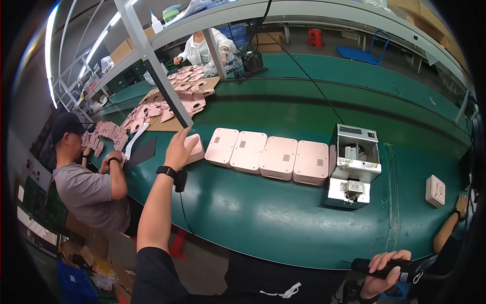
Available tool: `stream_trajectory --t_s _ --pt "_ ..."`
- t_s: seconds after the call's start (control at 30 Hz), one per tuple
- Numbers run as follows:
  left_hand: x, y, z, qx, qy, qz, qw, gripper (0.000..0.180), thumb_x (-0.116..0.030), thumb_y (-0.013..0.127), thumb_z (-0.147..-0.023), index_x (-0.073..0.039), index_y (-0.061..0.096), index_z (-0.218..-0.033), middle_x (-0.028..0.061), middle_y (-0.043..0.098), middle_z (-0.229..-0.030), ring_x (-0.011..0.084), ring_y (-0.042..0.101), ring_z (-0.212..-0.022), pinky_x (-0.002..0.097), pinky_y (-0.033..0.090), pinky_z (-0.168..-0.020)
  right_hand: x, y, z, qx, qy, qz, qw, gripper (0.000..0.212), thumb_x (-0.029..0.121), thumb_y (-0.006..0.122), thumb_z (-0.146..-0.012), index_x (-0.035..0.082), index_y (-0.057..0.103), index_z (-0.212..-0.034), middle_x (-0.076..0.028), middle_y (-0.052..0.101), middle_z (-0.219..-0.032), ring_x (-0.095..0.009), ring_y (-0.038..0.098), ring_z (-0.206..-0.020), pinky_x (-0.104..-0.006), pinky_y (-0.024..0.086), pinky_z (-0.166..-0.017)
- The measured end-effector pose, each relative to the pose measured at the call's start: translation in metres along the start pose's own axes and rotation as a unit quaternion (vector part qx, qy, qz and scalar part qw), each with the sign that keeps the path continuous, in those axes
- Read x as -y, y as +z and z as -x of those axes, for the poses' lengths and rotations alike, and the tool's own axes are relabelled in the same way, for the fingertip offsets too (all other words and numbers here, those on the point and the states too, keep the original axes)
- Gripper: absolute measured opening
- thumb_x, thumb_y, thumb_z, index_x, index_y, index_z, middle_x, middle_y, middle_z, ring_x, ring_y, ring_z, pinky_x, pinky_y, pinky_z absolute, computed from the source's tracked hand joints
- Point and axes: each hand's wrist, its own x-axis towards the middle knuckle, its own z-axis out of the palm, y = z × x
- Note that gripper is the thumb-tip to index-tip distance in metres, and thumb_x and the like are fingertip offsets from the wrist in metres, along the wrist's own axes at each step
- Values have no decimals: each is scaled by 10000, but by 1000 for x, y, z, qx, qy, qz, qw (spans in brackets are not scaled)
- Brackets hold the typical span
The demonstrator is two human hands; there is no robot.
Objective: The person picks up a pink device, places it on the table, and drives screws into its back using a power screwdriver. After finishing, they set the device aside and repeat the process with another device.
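left hand [178,152] spread at pink box [197,152], post [166,92] beyond — right hand [387,272] grips black screwdriver [361,266]

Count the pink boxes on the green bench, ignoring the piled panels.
6: one box partly behind the left hand, four boxes between it and the silver machine, another box farther right.

Room along bench [243,218] front, pink boxes [278,158] block ctr, machine [355,168] R, post [163,83] L

A bright tube light [49,55] shines beyond and left of the left hand [178,152]; soft glare and a dark shadow band cross the tabletop [228,218] rightward. Fisheye distortion bends straight edges toward blackened corners.
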Motion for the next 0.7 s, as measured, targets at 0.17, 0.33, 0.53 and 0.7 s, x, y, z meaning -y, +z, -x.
stream_trajectory --t_s 0.17,0.33,0.53,0.7 --pt "61 0 32 96 -54 -25 994 561 -418 648 -922 -87 560 -1367 219 454 -1476 408 498 -1293 437 429 -1071 -1 6 -4 43 1 24 999 400 416 586 -964 74 390 -1029 -24 453 -667 -113 420 -466 -246 363 -455" --pt "24 -18 80 152 -29 20 988 602 -314 717 -872 -106 540 -1408 220 428 -1481 403 477 -1327 436 421 -1086 5 -14 -6 -29 13 13 999 462 447 651 -922 84 385 -1029 -22 472 -658 -124 443 -468 -255 384 -455" --pt "-88 -67 132 265 84 75 958 841 -354 871 -674 -117 546 -1414 231 425 -1468 435 479 -1304 476 434 -1068 -7 0 -17 -20 32 -6 999 452 475 630 -929 96 407 -1034 -13 473 -654 -125 447 -462 -280 396 -457" --pt "-212 -21 132 300 265 100 911 863 -561 834 -681 -144 574 -1390 230 475 -1401 446 486 -1263 510 449 -1040 -5 13 -24 39 62 21 997 417 389 674 -904 86 422 -1042 -35 518 -678 -142 485 -485 -294 436 -492"
